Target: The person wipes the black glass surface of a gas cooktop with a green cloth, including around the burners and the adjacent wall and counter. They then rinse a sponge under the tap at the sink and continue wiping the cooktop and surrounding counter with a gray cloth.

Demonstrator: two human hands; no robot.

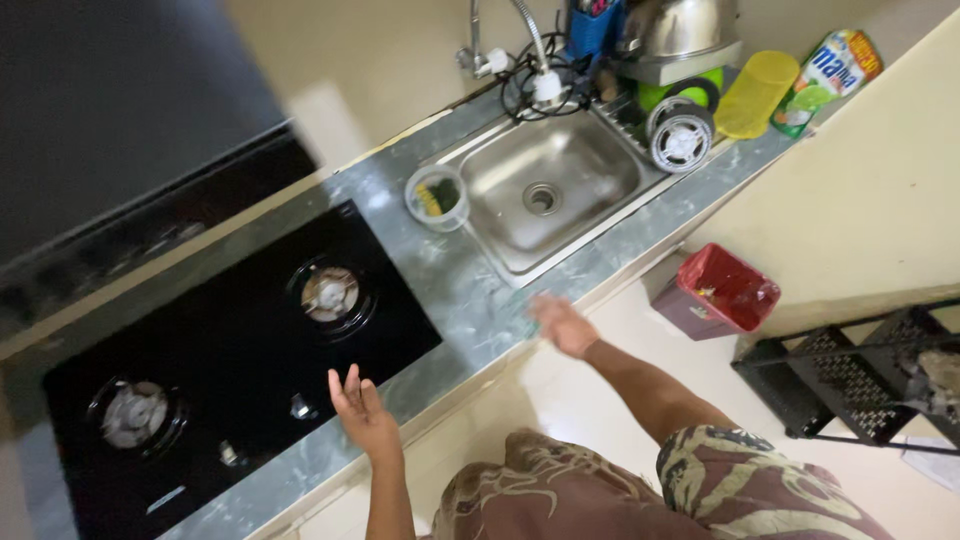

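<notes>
Down at the front edge of the grey marbled worktop (455, 290), both hands are empty with fingers spread. Left hand (362, 408) hovers palm-up over the front right corner of the black glass hob (250, 350), just beside its right control knob (298, 406). Right hand (562, 324) is blurred, open, at the worktop's front edge near the steel sink (545, 185). A clear tub holding a sponge (437, 196) stands between hob and sink. On the floor past the worktop's right end sits a red bin (722, 292).
</notes>
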